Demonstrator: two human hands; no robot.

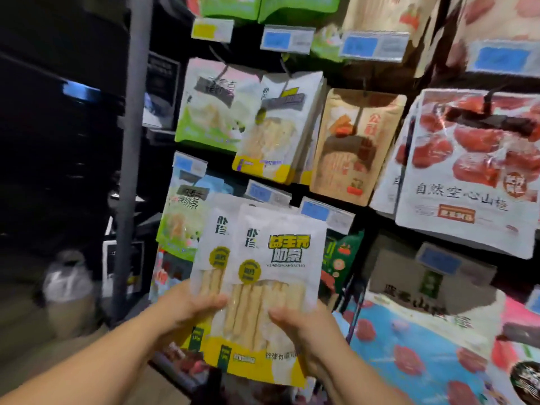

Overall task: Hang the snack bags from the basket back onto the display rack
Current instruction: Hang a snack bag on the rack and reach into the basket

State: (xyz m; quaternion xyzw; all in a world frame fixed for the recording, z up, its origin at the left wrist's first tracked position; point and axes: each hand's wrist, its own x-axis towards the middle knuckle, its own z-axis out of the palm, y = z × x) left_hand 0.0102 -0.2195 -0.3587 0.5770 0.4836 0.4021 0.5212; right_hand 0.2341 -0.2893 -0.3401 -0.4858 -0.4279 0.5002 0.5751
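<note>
Two white-and-yellow snack bags [271, 276] of milk sticks, one overlapping the other, are held upright in front of the display rack [137, 141]. My left hand [187, 308] grips their left edge, thumb on the front. My right hand [295, 323] grips the lower right part, thumb across the front bag. Matching white-and-yellow bags [277, 127] hang on a hook higher up on the rack, above and a little right of the held pair. The basket is not in view.
The rack is packed with hanging bags: green-and-white ones [210, 106], brown ones [350, 147], large white bags of red fruit [473, 171]. Blue price tags [287, 39] sit on the hook ends. A grey upright post stands left; a dark aisle with a white sack [67, 282] lies beyond.
</note>
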